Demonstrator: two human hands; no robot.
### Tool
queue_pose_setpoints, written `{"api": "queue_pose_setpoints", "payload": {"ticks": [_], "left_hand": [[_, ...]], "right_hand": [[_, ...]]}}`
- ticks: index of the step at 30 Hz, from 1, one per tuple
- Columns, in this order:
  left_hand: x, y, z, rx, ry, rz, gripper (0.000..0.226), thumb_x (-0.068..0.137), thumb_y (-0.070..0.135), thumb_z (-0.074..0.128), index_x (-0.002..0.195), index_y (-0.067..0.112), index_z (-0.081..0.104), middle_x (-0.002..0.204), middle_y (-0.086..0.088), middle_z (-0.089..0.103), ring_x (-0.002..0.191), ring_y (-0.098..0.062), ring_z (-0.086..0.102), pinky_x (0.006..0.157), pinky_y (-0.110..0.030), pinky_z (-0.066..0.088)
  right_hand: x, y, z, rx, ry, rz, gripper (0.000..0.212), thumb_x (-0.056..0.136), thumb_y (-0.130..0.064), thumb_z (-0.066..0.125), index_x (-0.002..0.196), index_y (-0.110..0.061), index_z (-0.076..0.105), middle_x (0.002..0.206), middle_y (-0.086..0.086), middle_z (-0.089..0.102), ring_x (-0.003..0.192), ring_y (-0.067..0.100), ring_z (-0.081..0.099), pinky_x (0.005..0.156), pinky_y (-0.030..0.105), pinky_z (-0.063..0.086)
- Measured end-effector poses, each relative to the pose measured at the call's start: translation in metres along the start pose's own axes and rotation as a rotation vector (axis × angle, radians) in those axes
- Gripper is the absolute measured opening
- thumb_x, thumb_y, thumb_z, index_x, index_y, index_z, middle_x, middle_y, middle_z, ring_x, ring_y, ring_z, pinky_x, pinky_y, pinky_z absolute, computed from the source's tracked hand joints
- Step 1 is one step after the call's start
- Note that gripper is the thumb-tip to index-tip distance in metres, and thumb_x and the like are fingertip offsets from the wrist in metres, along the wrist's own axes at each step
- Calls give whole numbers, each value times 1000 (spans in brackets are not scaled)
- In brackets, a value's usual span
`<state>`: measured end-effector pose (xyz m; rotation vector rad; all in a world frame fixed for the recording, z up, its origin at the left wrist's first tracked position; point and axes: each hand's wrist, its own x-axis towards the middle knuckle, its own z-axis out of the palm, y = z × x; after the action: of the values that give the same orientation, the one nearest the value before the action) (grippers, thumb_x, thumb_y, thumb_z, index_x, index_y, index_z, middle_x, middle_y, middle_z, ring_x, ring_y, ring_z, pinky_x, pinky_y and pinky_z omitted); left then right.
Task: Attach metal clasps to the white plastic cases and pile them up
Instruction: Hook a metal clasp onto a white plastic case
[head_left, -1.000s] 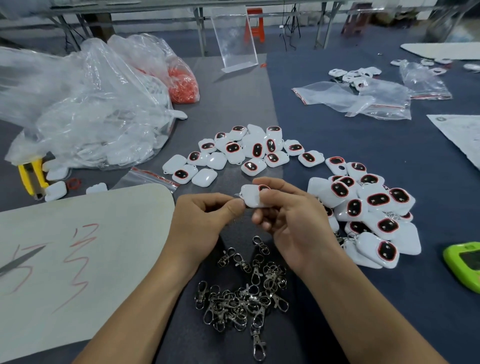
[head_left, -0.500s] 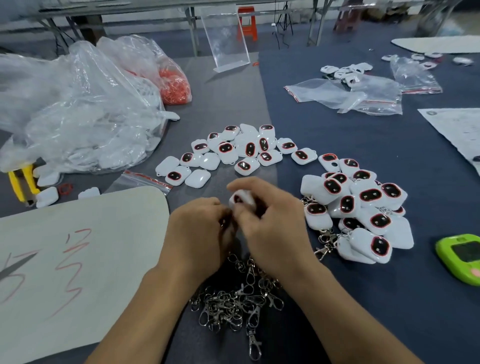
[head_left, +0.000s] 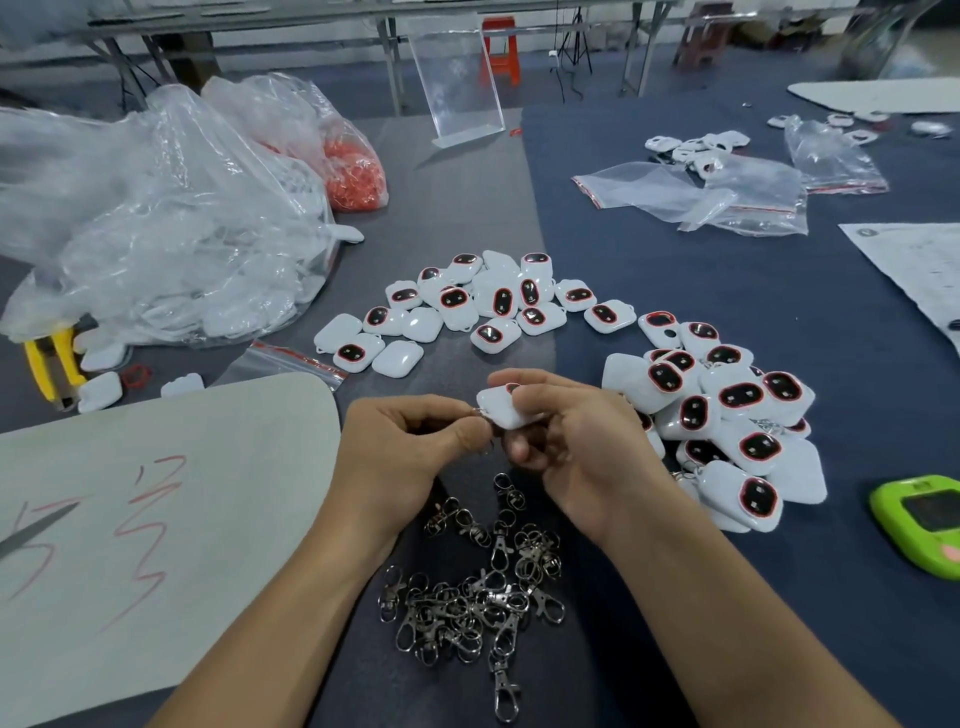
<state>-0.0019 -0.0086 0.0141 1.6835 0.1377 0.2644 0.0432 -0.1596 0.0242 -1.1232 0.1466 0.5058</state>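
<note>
Head view: nearest lies a tangled heap of loose clasps (head_left: 478, 597), too knotted to count. Just beyond, 2 hands: the left hand (head_left: 410, 452) pinches 1 clasp (head_left: 480, 413) at the corner of 1 white case (head_left: 498, 408), gripped by the right hand (head_left: 576, 452). Right, a pile of cases (head_left: 727, 415), about 15; farther, roughly 20 scattered cases (head_left: 483, 306). The table (head_left: 701, 291) is grey and dark blue; far back, 1 orange stool (head_left: 501, 52).

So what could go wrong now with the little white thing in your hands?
The clasp pinched by the left hand is tiny, so it might slip before it hooks onto the white case that the right hand grips. If it drops, it could land in the heap of clasps below, which look tangled. The finished pile sits close by the right hand, so a bump might scatter it.
</note>
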Motion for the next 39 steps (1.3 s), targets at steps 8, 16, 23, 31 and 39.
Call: {"api": "queue_pose_setpoints", "payload": {"ticks": [8, 16, 23, 31, 39], "left_hand": [[-9, 2, -6, 979, -5, 506, 11, 81, 24, 71, 72, 19, 75, 62, 4, 59, 57, -22, 59, 52, -36, 47], [-8, 3, -1, 753, 85, 218, 10, 65, 35, 77, 73, 32, 72, 68, 13, 64, 67, -7, 59, 63, -28, 47], [-2, 3, -3, 165, -6, -14, 26, 76, 7, 78, 81, 32, 82, 75, 3, 78, 72, -12, 74, 75, -30, 58], [3, -1, -4, 130, -46, 96, 40, 84, 3, 74, 84, 42, 81, 75, 3, 78, 70, -8, 72, 68, -16, 55], [-2, -7, -2, 436, 7, 212, 22, 81, 28, 76, 94, 46, 76, 84, 25, 74, 79, -3, 70, 71, -12, 50]], "right_hand": [[-12, 25, 13, -667, 145, -640, 22, 87, -13, 68, 95, -33, 72, 65, -10, 63, 50, 4, 53, 50, 14, 42], [-1, 12, 5, -482, 226, -390, 20, 77, -20, 62, 87, -31, 75, 71, -1, 69, 53, 14, 57, 55, 31, 46], [3, 2, -3, -287, 244, -199, 15, 88, 2, 60, 86, -13, 63, 60, 7, 63, 36, 15, 44, 38, 19, 34], [2, -7, -4, -153, 190, -30, 4, 91, -5, 58, 91, -4, 62, 52, 10, 56, 34, 15, 35, 35, 19, 23], [3, -7, -12, -607, 351, -364, 7, 87, -15, 63, 86, -17, 70, 62, -6, 66, 46, 7, 50, 45, 20, 38]]}}
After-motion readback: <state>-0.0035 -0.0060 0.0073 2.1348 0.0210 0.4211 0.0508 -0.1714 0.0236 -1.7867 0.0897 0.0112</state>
